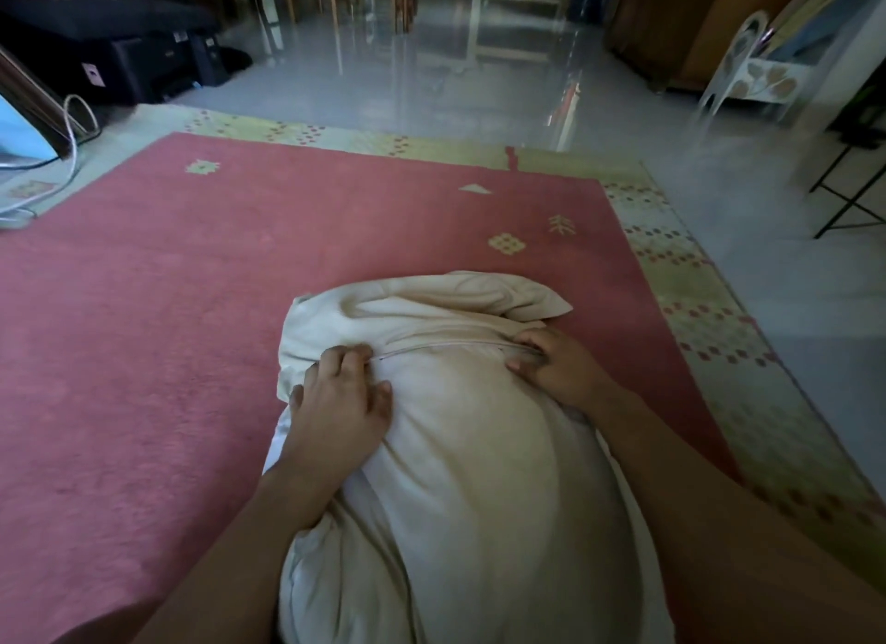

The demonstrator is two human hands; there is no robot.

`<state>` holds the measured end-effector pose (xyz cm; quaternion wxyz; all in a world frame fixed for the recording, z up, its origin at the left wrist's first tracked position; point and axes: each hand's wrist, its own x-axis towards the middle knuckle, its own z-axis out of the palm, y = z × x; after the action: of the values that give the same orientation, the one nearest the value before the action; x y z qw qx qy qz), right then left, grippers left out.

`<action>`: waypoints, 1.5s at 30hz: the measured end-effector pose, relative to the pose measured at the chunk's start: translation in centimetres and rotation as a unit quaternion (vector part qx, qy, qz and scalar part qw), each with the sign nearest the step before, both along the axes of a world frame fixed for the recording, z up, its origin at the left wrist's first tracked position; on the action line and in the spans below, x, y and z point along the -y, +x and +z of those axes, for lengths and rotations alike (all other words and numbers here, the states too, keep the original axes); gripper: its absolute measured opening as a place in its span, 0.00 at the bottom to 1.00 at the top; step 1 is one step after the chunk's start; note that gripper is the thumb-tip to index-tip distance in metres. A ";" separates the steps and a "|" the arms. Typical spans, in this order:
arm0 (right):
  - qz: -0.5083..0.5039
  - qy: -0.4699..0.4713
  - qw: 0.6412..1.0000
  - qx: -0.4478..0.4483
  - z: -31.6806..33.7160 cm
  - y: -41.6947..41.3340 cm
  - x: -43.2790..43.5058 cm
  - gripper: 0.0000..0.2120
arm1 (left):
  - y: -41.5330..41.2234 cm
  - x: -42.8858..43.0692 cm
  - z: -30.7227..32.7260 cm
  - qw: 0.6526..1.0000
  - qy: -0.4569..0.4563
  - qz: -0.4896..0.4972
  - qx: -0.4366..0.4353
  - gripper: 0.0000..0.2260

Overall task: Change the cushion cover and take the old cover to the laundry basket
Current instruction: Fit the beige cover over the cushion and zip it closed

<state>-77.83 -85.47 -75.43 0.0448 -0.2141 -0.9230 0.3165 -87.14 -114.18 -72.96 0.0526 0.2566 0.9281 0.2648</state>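
Note:
A plump cushion in a cream cover (470,461) lies on the pink rug (168,308) right in front of me. A zip line (446,347) runs across the cover's far end, with loose cover fabric bunched beyond it. My left hand (343,399) presses on the cover at the zip's left end, fingers curled on the fabric. My right hand (556,363) pinches the cover at the zip's right end; its fingertips are tucked into the fabric, so any zip pull is hidden. No laundry basket is in view.
The rug has a pale green patterned border (690,279). Beyond it is glossy grey floor (431,92). A black printer (120,54) and cables (72,130) sit at the far left. A white decorated chair (752,78) and a black metal stand (848,188) are at the right.

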 end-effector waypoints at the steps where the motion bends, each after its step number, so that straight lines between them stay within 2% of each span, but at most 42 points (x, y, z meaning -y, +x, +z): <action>1: 0.004 0.021 1.000 -0.013 0.0 0.0 0.3 0.15 | -0.1 -0.2 0.0 1.000 -0.018 -0.003 -0.004 0.23; 3: 0.025 0.073 0.996 -0.047 -0.1 0.3 1.2 0.08 | -0.6 -0.5 -0.5 0.999 -0.033 -0.015 -0.011 0.20; 5: 0.040 0.093 0.992 -0.072 -0.5 0.7 1.9 0.12 | -1.0 -0.5 -1.2 0.999 -0.033 -0.035 -0.017 0.17; 9: 0.025 0.096 0.993 -0.063 -0.6 2.2 3.1 0.13 | -2.2 0.3 -2.6 0.998 -0.014 -0.067 0.006 0.07; 12: -0.001 0.048 0.994 -0.096 -0.9 4.2 3.4 0.18 | -2.0 0.8 -2.1 0.992 0.057 -0.112 -0.029 0.12; 13: -0.008 0.027 0.994 -0.102 -1.0 4.9 3.2 0.16 | -1.9 0.9 -1.7 0.988 0.076 -0.125 -0.043 0.13; 15: -0.014 -0.002 0.994 -0.106 -1.3 6.2 2.4 0.05 | -1.7 0.9 -1.3 0.983 0.099 -0.143 -0.063 0.12; 18: 0.002 -0.011 0.994 -0.104 -1.9 7.8 1.5 0.18 | -1.5 0.7 -1.6 0.981 0.084 -0.162 -0.062 0.10; 20: 0.001 0.000 0.996 -0.085 -1.6 8.0 1.5 0.22 | -1.0 0.4 -1.6 0.984 0.028 -0.168 -0.055 0.07; 22: -0.013 0.002 0.998 -0.061 -1.5 7.7 1.4 0.22 | 0.1 0.0 -0.8 0.985 -0.011 -0.166 -0.040 0.18; 24: -0.018 0.033 0.998 -0.051 -1.3 7.3 1.9 0.18 | 1.4 -0.3 0.4 0.985 -0.040 -0.168 -0.025 0.30; 26: -0.025 0.068 0.996 -0.061 -1.8 6.8 2.1 0.21 | 2.4 -0.7 1.3 0.981 -0.066 -0.180 -0.021 0.39; 28: -0.014 0.106 0.993 -0.046 -2.2 6.6 2.9 0.23 | 2.9 -1.1 1.6 0.976 -0.087 -0.196 -0.030 0.42; 30: -0.002 0.163 0.986 -0.017 -2.6 6.7 3.5 0.24 | 3.0 -1.3 1.2 0.975 -0.084 -0.204 -0.032 0.40; 32: 0.001 0.173 0.984 -0.040 -2.9 6.7 3.6 0.20 | 2.9 -1.2 0.7 0.975 -0.073 -0.208 -0.032 0.36; 34: -0.020 0.093 0.994 -0.059 -2.8 7.2 3.4 0.16 | 2.5 -1.0 0.2 0.976 -0.055 -0.209 -0.037 0.33; 36: -0.086 0.012 0.990 -0.110 -3.0 7.9 3.5 0.16 | 2.2 -0.9 -0.4 0.976 -0.048 -0.206 -0.044 0.29; 38: -0.189 -0.034 0.972 -0.138 -2.9 8.6 3.8 0.23 | 1.9 -0.9 -1.0 0.977 -0.039 -0.204 -0.047 0.26; 40: -0.270 -0.155 0.949 -0.050 -1.8 9.0 4.0 0.34 | 1.6 -0.8 -1.4 0.978 -0.021 -0.203 -0.045 0.23; 42: -0.265 -0.272 0.925 0.019 -1.1 9.1 3.9 0.40 | 1.3 -0.7 -1.1 0.978 -0.010 -0.205 -0.022 0.21; 45: -0.266 -0.333 0.904 -0.002 0.4 9.3 4.3 0.46 | 1.6 0.2 0.5 0.964 0.031 -0.264 0.028 0.19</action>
<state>-68.49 -89.75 -75.06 0.0551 -0.4540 -0.6721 0.5823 -85.58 -114.39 -72.49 0.1383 0.4862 0.8171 0.2773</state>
